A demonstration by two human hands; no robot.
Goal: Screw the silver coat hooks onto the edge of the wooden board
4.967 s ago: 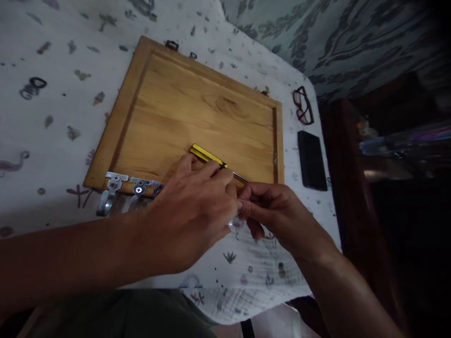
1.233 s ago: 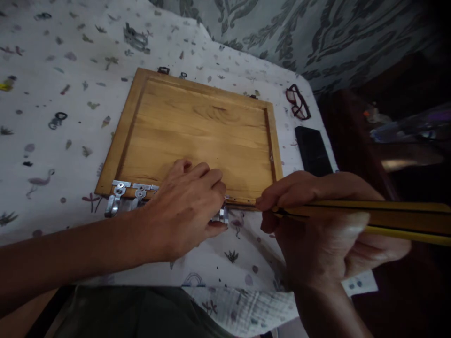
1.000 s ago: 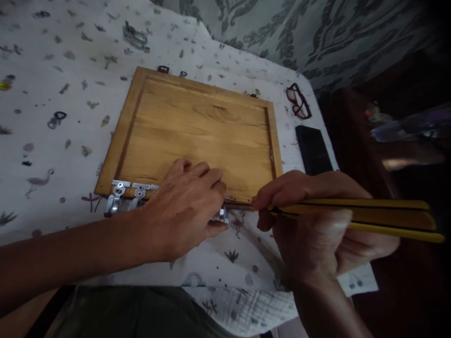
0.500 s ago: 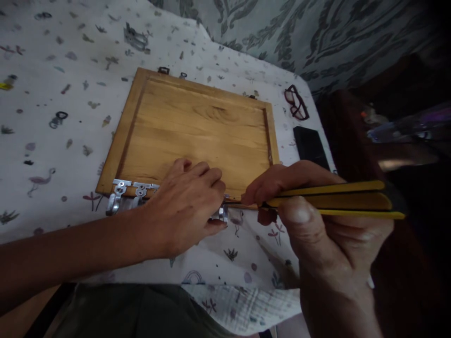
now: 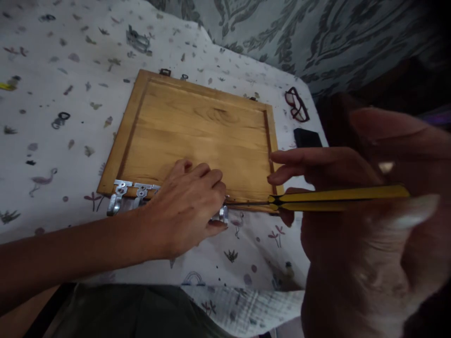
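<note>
A framed wooden panel [image 5: 207,126] lies flat on the patterned cloth. My left hand [image 5: 190,206] rests over its near edge, fingers curled and thumb below a shiny curved metal bracket [image 5: 221,215], pinching it against the wood. Two similar brackets [image 5: 142,189] are seen along the same edge further left, each with screw heads showing. My right hand [image 5: 366,220] holds a screwdriver [image 5: 338,199] by its yellow and black handle, with the index finger stretched forward. The screwdriver's thin shaft points left, and its tip meets the bracket area by my left fingers; the exact contact is hidden.
Glasses [image 5: 296,104] and a black flat object [image 5: 307,138] lie on the cloth [image 5: 70,155] to the right. A loose metal piece [image 5: 138,39] is at the back left. Small dark fittings [image 5: 165,72] stick out from the panel's far edge. A patterned wall covering [image 5: 260,28] hangs behind.
My right hand has shifted right and rolled around the screwdriver handle, its fingers loosening and spreading. The handle has turned. My left hand stays at the bracket.
</note>
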